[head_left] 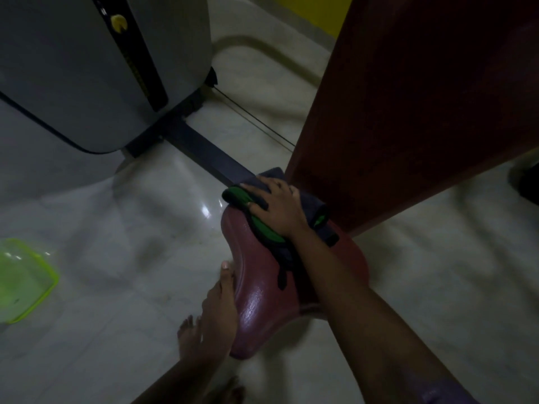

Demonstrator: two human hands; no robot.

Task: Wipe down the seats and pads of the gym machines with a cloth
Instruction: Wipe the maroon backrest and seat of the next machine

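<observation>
Pale glossy floor tiles fill most of the dim head view, catching a small glint of light just beside the far end of the seat. That seat, a dark red padded one with a shiny, slightly creased surface, lies in the lower middle of the view and serves as the landmark for the rest.

On the far end of the seat sits the cloth, dark with bright green patches, bunched into a thick wad, with a dark strip trailing back along the seat's top. The right hand lies flat on the cloth, fingers spread and pressing it down onto the pad; the forearm runs back over the seat toward the lower right corner. The left hand grips the seat's left edge, thumb along the rim and fingers curled down the side.

Just beyond the cloth a tall dark red backrest pad rises toward the upper right. A dark metal frame bar runs along the floor from under the cloth away to the upper left, reaching a large grey machine housing with a black slot and a yellow mark on it. Well to the left of the seat, at the edge of the view, a translucent green plastic basin rests on the floor. A bare foot stands on the floor beside the left hand.
</observation>
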